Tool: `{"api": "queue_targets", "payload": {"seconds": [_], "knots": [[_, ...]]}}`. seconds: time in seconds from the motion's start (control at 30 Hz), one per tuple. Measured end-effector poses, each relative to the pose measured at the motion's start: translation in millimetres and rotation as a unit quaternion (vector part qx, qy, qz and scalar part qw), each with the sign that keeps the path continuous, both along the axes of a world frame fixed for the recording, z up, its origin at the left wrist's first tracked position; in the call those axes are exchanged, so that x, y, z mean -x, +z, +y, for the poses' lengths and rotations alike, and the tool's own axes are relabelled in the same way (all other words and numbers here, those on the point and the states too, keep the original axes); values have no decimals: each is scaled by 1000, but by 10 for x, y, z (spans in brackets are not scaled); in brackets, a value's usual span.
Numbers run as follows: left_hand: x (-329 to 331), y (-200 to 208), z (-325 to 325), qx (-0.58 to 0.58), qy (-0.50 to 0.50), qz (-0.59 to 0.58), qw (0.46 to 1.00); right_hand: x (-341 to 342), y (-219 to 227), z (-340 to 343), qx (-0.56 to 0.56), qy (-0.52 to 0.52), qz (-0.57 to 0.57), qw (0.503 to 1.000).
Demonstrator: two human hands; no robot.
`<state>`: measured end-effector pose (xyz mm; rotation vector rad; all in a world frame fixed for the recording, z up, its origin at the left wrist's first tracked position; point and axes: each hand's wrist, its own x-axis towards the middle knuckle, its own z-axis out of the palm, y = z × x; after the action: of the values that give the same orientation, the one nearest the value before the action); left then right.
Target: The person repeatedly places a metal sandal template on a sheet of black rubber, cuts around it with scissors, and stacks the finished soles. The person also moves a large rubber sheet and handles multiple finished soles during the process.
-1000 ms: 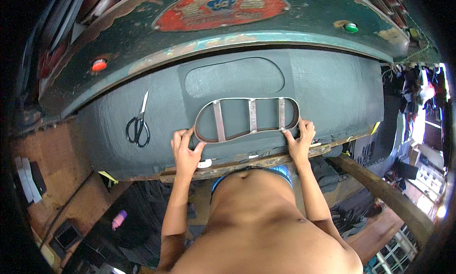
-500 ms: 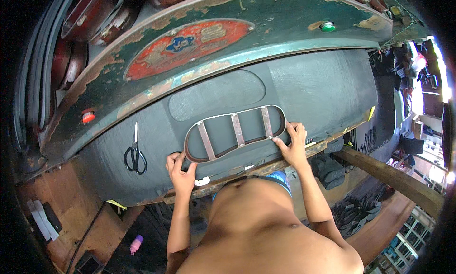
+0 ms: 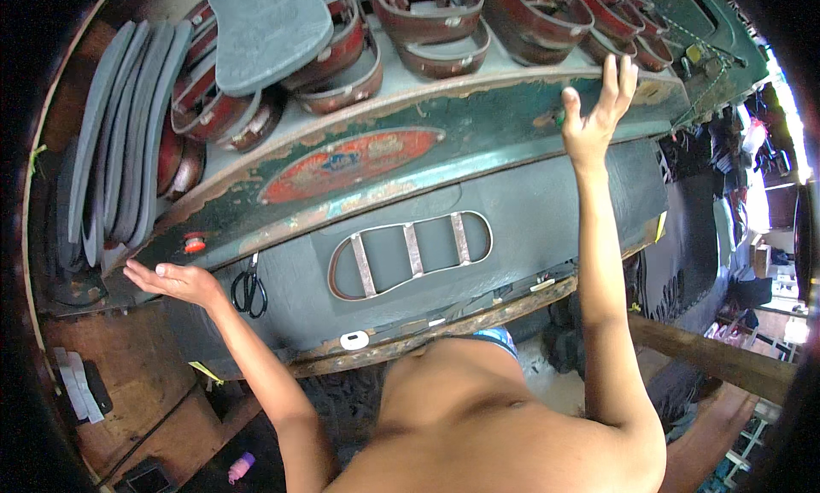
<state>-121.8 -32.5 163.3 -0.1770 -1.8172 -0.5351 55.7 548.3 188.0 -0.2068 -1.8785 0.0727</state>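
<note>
A sole-shaped metal cutting die [image 3: 365, 267] with three crossbars lies on a dark grey sheet [image 3: 530, 207] on the bench. Above it spans the green beam [image 3: 487, 121] of a press, with a red oval emblem. My left hand [image 3: 178, 281] is raised at the beam's left end, palm up and fingers stretched, near a red button [image 3: 195, 243]. At the right end, my right hand [image 3: 594, 126] is spread open, its thumb in front of a green button [image 3: 560, 119]. Whether either hand touches the beam or a button, I cannot tell. Neither holds anything.
Black-handled scissors [image 3: 249, 290] lie on the sheet's left side, partly under the beam. Several red-brown cutting dies [image 3: 427, 59] and a grey sole piece [image 3: 265, 36] rest atop the press. Long grey strips [image 3: 128, 143] stand at its left. A small white object [image 3: 354, 339] sits at the front edge.
Both hands have let go of the die and moved outward and up to the beam's two ends. The view has tilted up, showing more of the press top. The die stays on the sheet.
</note>
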Motion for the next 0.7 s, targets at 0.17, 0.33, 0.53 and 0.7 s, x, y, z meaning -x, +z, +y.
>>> {"api": "queue_targets", "payload": {"seconds": [0.17,0.33,0.53,0.7], "knots": [[60,-69,-40,-66,-48,53,995,-313,-53,88,-70,-9,86,994],[-142,-173,-296,-79,-1,71,994,-683,-102,-42,-74,-12,120,990],[-527,-255,-421,-69,46,68,994,-1038,-127,-173,-77,-16,139,987],[-847,-342,-475,-69,59,69,993,-1341,-247,-277,-97,-15,162,982]]}}
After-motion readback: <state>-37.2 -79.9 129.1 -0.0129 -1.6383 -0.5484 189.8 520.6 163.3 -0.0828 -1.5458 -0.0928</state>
